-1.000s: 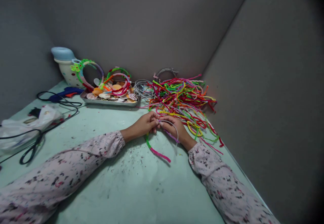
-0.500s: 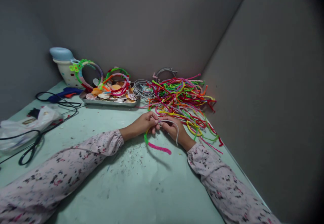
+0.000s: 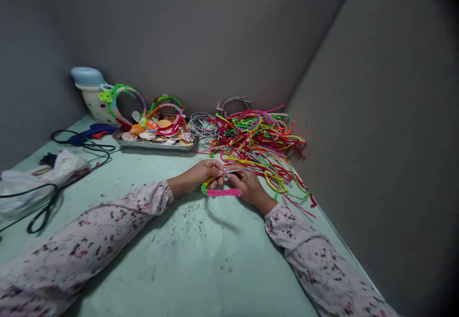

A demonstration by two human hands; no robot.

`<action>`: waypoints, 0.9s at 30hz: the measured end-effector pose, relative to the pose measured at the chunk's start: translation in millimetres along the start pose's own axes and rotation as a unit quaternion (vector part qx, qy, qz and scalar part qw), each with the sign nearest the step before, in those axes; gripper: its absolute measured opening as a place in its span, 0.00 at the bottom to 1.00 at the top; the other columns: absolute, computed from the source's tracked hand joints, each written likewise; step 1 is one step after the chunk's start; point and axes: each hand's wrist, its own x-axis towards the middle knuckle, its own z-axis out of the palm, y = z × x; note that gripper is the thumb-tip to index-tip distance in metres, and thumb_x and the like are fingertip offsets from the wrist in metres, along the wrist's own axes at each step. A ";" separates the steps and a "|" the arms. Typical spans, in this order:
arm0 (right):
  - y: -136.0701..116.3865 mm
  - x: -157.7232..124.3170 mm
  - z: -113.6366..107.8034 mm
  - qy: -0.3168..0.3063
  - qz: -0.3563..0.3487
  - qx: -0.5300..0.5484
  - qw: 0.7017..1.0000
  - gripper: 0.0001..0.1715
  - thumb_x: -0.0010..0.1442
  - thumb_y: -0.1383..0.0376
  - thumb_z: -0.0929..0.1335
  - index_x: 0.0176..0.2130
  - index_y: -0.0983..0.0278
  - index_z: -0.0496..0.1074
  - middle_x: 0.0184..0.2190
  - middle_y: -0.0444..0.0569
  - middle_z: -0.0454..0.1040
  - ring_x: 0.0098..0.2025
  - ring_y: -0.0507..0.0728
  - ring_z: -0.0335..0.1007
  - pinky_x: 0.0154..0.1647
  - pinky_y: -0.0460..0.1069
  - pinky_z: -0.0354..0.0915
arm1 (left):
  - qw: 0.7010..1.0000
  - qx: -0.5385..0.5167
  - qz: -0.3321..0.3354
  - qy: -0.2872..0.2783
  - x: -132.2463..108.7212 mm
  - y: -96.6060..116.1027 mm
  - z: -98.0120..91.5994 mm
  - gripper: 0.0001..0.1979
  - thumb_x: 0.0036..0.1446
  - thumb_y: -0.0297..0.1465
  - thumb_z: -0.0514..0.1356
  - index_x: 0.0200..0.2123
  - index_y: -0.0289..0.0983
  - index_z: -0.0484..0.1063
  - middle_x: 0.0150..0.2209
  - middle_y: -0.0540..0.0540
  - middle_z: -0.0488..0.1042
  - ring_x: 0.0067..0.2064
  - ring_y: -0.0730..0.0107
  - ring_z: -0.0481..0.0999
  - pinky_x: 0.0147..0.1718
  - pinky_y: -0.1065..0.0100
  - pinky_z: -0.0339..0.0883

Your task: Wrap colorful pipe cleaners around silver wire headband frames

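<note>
Between my two hands, above the table, is a partly wrapped headband (image 3: pixel 224 192), with pink, green and yellow fuzzy pipe cleaner on one arm and a bare pale band on the other. My left hand (image 3: pixel 210 172) is closed, its thumb and fingers pinching the headband near the yellow part. Opposite it, my right hand (image 3: pixel 247 183) is closed too, its fingertips at a small lilac bit of pipe cleaner (image 3: pixel 224 173) wound on the band. The bare arm passes over my right fingers. What lies inside the right fingers is mostly hidden.
A large heap of coloured pipe cleaners (image 3: pixel 258 135) lies behind my right hand, beside coiled grey wire-like bands (image 3: pixel 201 125). A metal tray (image 3: pixel 158 147) holds shells and finished headbands (image 3: pixel 129 90). To the left are a spotted container (image 3: pixel 95 102), a blue glue gun (image 3: pixel 89 134), black cable and a plastic bag (image 3: pixel 46 178).
The headband has turned in my fingers: its pink end has swung up to near my right palm, and the bare arm now lies flatter across my right hand.
</note>
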 end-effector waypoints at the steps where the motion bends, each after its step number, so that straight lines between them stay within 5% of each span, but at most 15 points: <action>1: 0.9 -0.3 0.4 0.002 -0.007 -0.004 1.000 0.11 0.61 0.65 0.64 0.41 0.62 0.75 0.40 0.51 0.75 0.43 0.57 0.71 0.47 0.53 0.66 | 1.000 -0.005 -0.004 0.000 0.4 -0.4 -0.8 0.05 0.49 0.26 0.60 0.31 0.33 0.66 0.21 0.48 0.73 0.15 0.79 0.66 0.13 0.78 0.55; 11: -0.6 -0.5 0.5 0.020 -0.085 -0.081 0.993 0.13 0.59 0.70 0.63 0.42 0.60 0.73 0.39 0.50 0.75 0.43 0.58 0.70 0.48 0.54 0.65 | 0.997 -0.062 -0.043 0.017 -0.3 5.8 -1.8 0.06 0.43 0.22 0.61 0.29 0.31 0.69 0.20 0.48 0.71 0.18 0.78 0.68 0.17 0.78 0.57; 20: -2.0 -5.2 1.0 0.009 -0.123 -0.132 0.983 0.12 0.62 0.68 0.62 0.44 0.60 0.72 0.40 0.51 0.74 0.44 0.58 0.69 0.47 0.55 0.66 | 0.993 -0.060 -0.055 -0.089 -1.1 5.7 -11.3 0.05 0.46 0.24 0.61 0.30 0.31 0.70 0.21 0.47 0.72 0.15 0.80 0.64 0.13 0.77 0.51; 27: -10.2 -0.9 -3.8 0.088 -0.127 -0.150 0.976 0.09 0.61 0.67 0.65 0.43 0.60 0.71 0.40 0.51 0.73 0.45 0.59 0.68 0.49 0.56 0.65 | 0.996 -0.076 0.001 -0.043 -0.4 4.2 -8.0 0.08 0.50 0.27 0.63 0.35 0.32 0.68 0.27 0.45 0.75 0.19 0.80 0.69 0.16 0.79 0.58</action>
